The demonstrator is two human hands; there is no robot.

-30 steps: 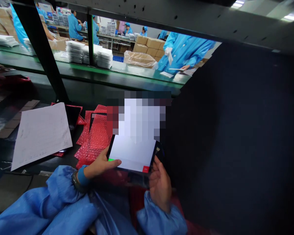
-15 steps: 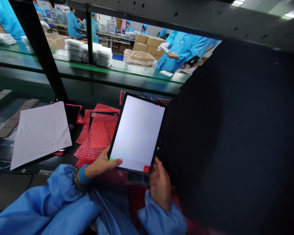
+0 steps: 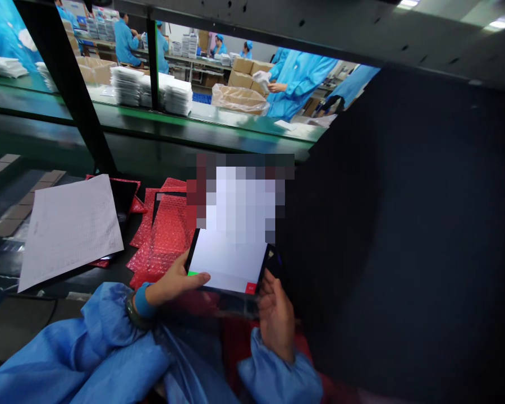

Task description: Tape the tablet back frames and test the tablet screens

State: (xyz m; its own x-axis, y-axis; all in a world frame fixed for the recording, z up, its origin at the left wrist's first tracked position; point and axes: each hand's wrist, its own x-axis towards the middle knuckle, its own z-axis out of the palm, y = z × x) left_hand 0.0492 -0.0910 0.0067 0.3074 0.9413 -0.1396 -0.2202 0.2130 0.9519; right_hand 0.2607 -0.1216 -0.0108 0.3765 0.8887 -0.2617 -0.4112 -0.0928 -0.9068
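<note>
A tablet (image 3: 231,258) with a lit white screen is tilted up in front of me, a green patch at its lower left corner and a red one at its lower right. My left hand (image 3: 179,280) is closed on the lower left corner, thumb over the front. At the lower right edge my right hand (image 3: 276,314) has its fingers curled against the tablet's side; part of that grip is hidden. Coarse pixel blocks cover the tablet's upper part. Just left of it lie red bubble-wrap pouches (image 3: 168,235), with a dark flat device among them.
A printed paper sheet (image 3: 71,224) lies on the left of the dark bench. A large black panel (image 3: 404,235) blocks the right side. Beyond the bench, white stacks (image 3: 130,87) stand by a conveyor (image 3: 219,132), and co-workers in blue (image 3: 298,84) work behind it.
Both my hands and the tablet have hardly moved. Behind the conveyor, the nearest co-worker on the right has shifted left, and a gloved hand has appeared at the upper left.
</note>
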